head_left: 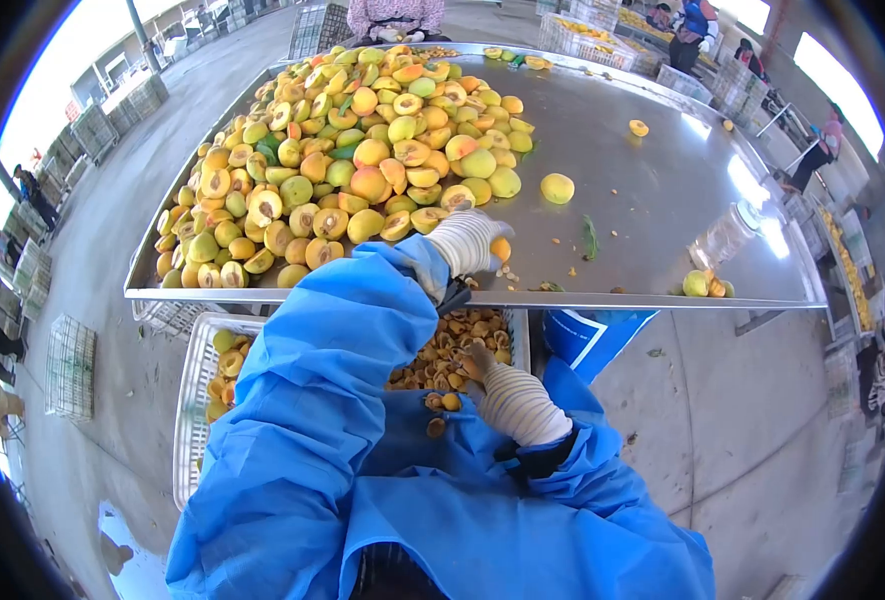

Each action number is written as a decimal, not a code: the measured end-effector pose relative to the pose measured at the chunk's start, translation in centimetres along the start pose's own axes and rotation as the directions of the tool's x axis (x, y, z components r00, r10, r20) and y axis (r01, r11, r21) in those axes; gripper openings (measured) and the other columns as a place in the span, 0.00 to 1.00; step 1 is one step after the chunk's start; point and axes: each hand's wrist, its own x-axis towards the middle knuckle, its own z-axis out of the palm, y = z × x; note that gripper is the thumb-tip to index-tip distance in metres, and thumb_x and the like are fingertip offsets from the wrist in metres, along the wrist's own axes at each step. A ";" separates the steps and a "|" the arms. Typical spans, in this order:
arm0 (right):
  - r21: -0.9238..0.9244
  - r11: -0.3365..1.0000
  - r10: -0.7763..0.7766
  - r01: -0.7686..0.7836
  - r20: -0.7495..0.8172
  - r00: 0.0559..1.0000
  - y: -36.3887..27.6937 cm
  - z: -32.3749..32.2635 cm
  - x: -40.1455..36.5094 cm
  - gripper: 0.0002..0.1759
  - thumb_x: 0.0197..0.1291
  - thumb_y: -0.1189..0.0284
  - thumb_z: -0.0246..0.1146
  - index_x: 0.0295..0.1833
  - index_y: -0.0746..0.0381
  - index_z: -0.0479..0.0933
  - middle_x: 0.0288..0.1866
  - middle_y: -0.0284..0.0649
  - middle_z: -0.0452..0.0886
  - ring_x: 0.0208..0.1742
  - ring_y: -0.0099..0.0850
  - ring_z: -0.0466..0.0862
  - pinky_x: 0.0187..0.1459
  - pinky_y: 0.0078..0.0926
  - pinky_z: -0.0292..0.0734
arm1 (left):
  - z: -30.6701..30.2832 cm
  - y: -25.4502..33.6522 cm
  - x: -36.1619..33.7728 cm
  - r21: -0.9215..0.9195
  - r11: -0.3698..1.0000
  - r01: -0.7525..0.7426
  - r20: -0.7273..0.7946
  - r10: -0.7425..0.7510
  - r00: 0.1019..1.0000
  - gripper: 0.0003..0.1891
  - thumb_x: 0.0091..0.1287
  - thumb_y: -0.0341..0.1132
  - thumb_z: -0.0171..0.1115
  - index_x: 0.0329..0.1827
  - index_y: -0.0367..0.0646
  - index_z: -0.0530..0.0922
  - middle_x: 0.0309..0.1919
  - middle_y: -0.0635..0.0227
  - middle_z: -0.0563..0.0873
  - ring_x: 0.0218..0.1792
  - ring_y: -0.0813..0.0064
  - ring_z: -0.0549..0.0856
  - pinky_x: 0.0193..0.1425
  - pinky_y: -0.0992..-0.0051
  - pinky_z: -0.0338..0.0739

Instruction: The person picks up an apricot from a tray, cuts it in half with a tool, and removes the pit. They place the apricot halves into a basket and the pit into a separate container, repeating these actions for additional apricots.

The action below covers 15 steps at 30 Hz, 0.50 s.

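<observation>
My left hand (465, 243), in a striped white glove, reaches over the metal table's front edge. An orange piece of peach (501, 249) shows at its closed fingertips. Beside it rises a large heap of yellow-orange peaches (362, 150), many of them halved. My right hand (520, 402), gloved too, is lower, over a crate of brown peach pits (442, 350) under the table edge. Its fingers are curled; what they hold is hidden. Small round brown-orange pieces (450, 401) are just left of it, above my blue apron (442, 510).
A white crate (190, 400) with peaches stands at lower left, a blue bin (594, 340) under the table (662, 200). On the table lie a clear jar (724, 237), a whole peach (556, 188) and a leaf (590, 237). A person (395, 18) sits opposite.
</observation>
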 end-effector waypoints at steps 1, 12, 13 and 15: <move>0.048 0.999 -0.005 0.006 -0.032 0.999 -0.3 -0.7 -0.3 0.31 0.66 0.62 0.58 0.71 0.62 0.62 0.41 0.58 0.83 0.42 0.55 0.83 0.45 0.47 0.79 | -0.3 -0.3 -0.9 -0.192 0.981 -0.007 -0.099 -0.012 0.995 0.28 0.59 0.43 0.69 0.63 0.46 0.77 0.58 0.57 0.81 0.57 0.55 0.81 0.58 0.63 0.77; 0.538 0.784 -0.057 0.310 -0.435 0.899 -3.7 -4.1 -0.7 0.20 0.68 0.62 0.61 0.57 0.64 0.71 0.32 0.51 0.80 0.33 0.53 0.81 0.34 0.41 0.75 | 2.1 3.4 -14.7 -0.764 -0.570 -0.303 -0.150 -0.300 0.942 0.27 0.69 0.48 0.60 0.65 0.40 0.71 0.55 0.57 0.82 0.57 0.60 0.83 0.64 0.57 0.77; 0.506 0.805 -0.072 0.309 -0.434 0.898 -3.8 -4.0 -0.5 0.19 0.68 0.62 0.61 0.57 0.64 0.71 0.32 0.52 0.80 0.33 0.54 0.81 0.34 0.42 0.75 | 2.7 4.1 -15.1 -0.769 -0.564 -0.302 -0.126 -0.329 0.936 0.28 0.70 0.51 0.59 0.65 0.40 0.72 0.54 0.58 0.83 0.57 0.61 0.83 0.64 0.58 0.78; 0.417 0.850 -0.111 0.322 -0.455 0.883 -3.9 -3.4 -0.1 0.17 0.68 0.63 0.61 0.54 0.63 0.71 0.32 0.55 0.80 0.34 0.57 0.81 0.33 0.47 0.75 | 3.6 5.3 -15.9 -0.834 -0.467 -0.293 -0.107 -0.384 0.917 0.31 0.71 0.60 0.57 0.63 0.42 0.73 0.52 0.60 0.83 0.55 0.65 0.82 0.63 0.63 0.77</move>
